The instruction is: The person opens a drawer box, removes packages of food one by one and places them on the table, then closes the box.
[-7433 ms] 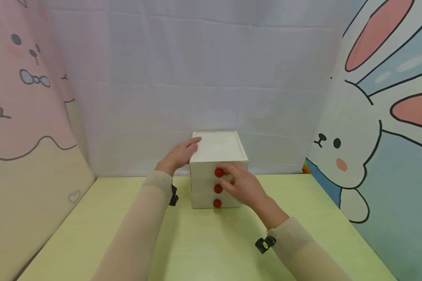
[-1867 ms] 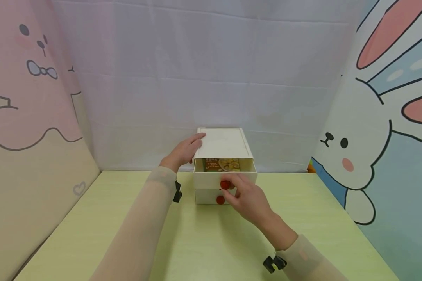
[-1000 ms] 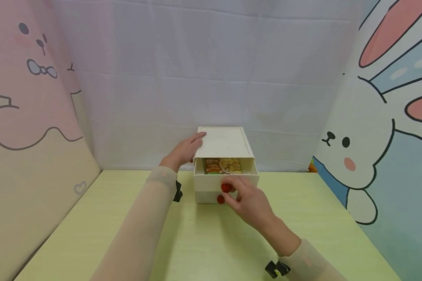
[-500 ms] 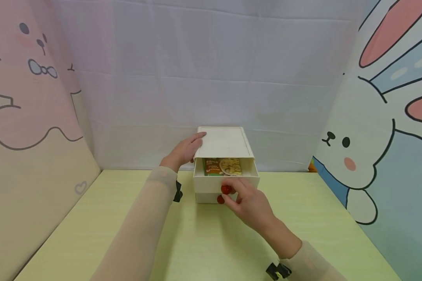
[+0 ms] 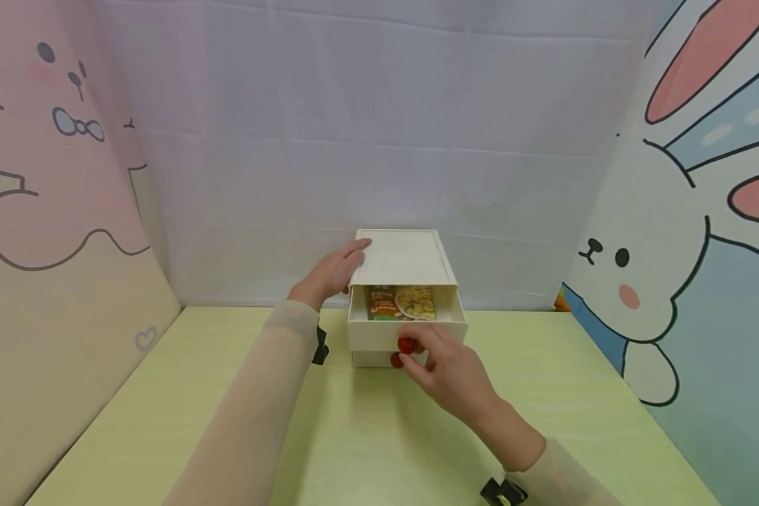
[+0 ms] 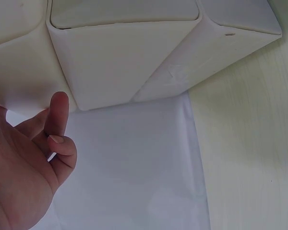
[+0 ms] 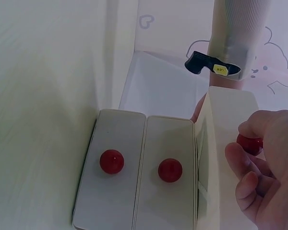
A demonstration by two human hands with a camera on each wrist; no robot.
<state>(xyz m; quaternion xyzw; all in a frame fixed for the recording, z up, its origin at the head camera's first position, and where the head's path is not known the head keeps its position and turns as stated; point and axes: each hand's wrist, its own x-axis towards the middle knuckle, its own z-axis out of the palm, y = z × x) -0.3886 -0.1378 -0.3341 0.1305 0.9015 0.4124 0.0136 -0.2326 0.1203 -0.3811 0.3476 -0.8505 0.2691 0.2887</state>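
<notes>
A small white drawer unit (image 5: pixel 405 256) stands against the back cloth. Its top drawer (image 5: pixel 370 336) is pulled partway out, and inside lies a brown and green food packet (image 5: pixel 400 302) printed with a bowl of food. My right hand (image 5: pixel 452 369) pinches that drawer's round red knob (image 7: pixel 249 145) between thumb and fingers. My left hand (image 5: pixel 332 274) rests on the unit's upper left edge, one finger stretched over the top; the left wrist view has its fingers (image 6: pixel 58 112) against the side wall. Below, the middle knob (image 7: pixel 170 170) and bottom knob (image 7: pixel 112 161) sit on closed drawers.
The unit stands at the back of a pale yellow-green table (image 5: pixel 164 422). A white cloth (image 5: pixel 379 126) hangs right behind it. Printed cartoon panels close off the left and right sides. Each wrist wears a black strap, such as the right strap (image 5: pixel 504 492).
At first the top drawer was closed. My right hand has drawn it out toward me by its knob, and more of the food packet shows. The left hand has stayed on the unit.
</notes>
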